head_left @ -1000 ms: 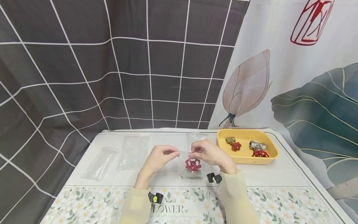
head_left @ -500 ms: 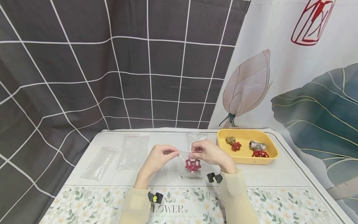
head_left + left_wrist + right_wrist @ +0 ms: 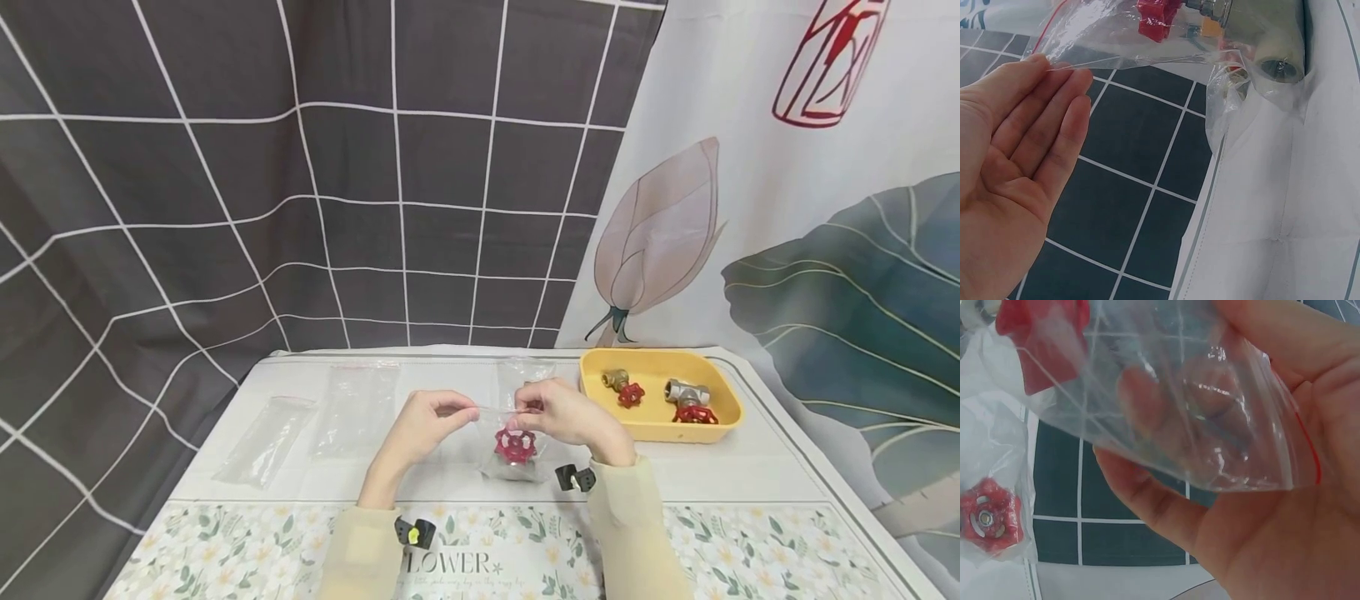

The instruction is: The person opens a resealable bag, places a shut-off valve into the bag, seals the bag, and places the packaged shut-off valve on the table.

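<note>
A clear zip bag (image 3: 491, 433) with a red line along its mouth stands in front of the person. Inside it is a metal valve with a red handwheel (image 3: 515, 446). My left hand (image 3: 429, 427) pinches the left end of the bag's mouth between thumb and fingertips. At the right end, my right hand (image 3: 564, 412) pinches the same edge, its thumb just above the handwheel. The left wrist view shows the valve's red handwheel (image 3: 1159, 19) through the plastic. In the right wrist view, the bag (image 3: 1229, 444) covers some of the right hand's fingers.
Behind the hands lies another bag (image 3: 517, 373), holding a valve with a red handwheel (image 3: 988, 515). Two flat clear bags, a narrow one (image 3: 266, 442) and a wider one (image 3: 360, 408), lie to the left. A yellow tray (image 3: 652, 430) at right holds a brass valve (image 3: 617, 380) and a silver valve (image 3: 686, 393).
The head view has shifted slightly. Both hands keep their pinch on the bag's top edge, and the bagged valve stays in place.
</note>
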Available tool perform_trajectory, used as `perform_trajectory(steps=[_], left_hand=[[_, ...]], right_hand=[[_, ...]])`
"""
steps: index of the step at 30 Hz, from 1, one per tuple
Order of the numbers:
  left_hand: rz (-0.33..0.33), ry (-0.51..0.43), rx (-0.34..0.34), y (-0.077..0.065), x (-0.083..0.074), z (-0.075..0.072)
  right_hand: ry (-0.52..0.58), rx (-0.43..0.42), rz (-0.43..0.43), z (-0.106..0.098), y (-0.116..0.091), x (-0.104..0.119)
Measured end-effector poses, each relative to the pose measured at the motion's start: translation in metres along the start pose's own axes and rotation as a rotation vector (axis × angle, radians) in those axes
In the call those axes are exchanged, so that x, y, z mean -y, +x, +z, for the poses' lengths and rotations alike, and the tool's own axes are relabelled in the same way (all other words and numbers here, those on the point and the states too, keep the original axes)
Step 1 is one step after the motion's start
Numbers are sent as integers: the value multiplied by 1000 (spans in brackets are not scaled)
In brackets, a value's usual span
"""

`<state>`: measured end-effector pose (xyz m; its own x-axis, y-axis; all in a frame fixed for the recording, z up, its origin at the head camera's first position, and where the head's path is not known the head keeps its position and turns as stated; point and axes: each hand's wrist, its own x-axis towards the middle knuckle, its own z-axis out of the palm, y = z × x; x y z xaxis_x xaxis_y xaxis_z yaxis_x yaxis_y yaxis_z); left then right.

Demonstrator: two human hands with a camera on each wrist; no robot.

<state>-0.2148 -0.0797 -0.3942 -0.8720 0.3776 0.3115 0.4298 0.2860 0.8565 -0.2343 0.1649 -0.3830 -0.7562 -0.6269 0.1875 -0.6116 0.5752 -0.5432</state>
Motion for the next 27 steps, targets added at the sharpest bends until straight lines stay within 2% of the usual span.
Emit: perform_trajectory(steps=[3, 7, 15, 20, 27], left_hand=[[3, -6, 1, -1, -2, -1], [3, -6, -7, 0, 2, 0], [5, 4, -19, 8, 38, 8], [23, -19, -16, 8, 40, 7], [27, -22, -12, 7, 41, 5]], right_hand=[[-5, -6, -26, 1, 1, 0], [-10, -4, -37, 2, 1, 2], [5, -22, -3, 2, -2, -1], [34, -25, 34, 0, -3, -2], [42, -19, 19, 0, -2, -3]])
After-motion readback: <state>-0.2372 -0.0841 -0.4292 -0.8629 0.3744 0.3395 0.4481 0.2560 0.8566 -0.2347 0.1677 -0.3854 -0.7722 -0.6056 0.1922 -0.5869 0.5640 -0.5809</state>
